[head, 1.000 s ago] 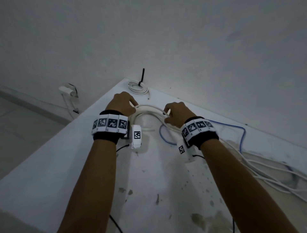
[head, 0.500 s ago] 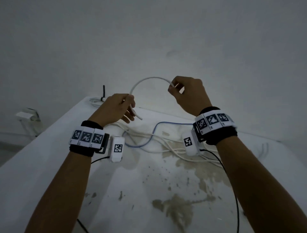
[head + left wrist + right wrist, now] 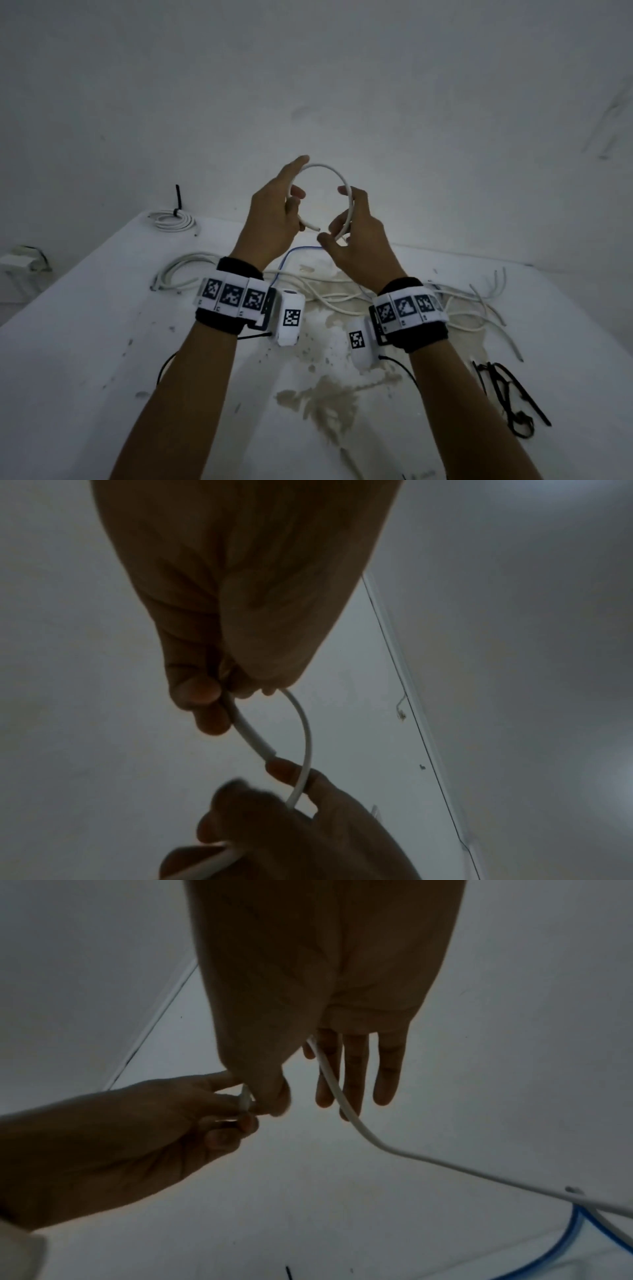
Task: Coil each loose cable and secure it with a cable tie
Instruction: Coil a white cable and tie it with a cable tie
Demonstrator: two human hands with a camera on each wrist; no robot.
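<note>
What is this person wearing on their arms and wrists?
Bare forearms, no sleeves. The left hand and right hand each have a black wristband wrapped in white square-code tags, a white camera pod with another code, and a thin black cable.

A bare, dim room, perhaps an unfinished home or utility space: plain white walls (image 3: 445, 85) fill the upper frame, a stained white desk (image 3: 85, 342) spreads below, and a wall socket (image 3: 20, 263) sits at far left near the floor.
</note>
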